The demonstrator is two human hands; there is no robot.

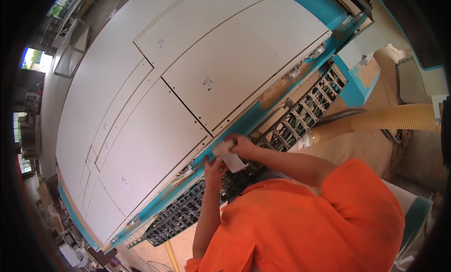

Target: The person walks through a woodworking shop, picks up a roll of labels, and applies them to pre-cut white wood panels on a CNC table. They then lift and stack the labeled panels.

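Right in front of my orange-sleeved body, I hold a roll of white labels or paper [229, 155] with a loose strip hanging down toward me. My right hand [242, 146] is closed round its far right side. At its left edge is my left hand [213, 169], one finger sticking up apart and the others against the roll. Whatever is printed on the strip is too blurred to make out. Beyond both hands lie large white panels [249, 61] with cut grooves and drilled holes, on a teal machine bed.
A teal edge rail [253, 113] with metal clamps runs diagonally beside the panels. Below it, a black cable chain [300, 114] full of cables passes close to my arms. A ribbed yellow hose [376, 122] lies at the right. Several small white labels dot the panels.
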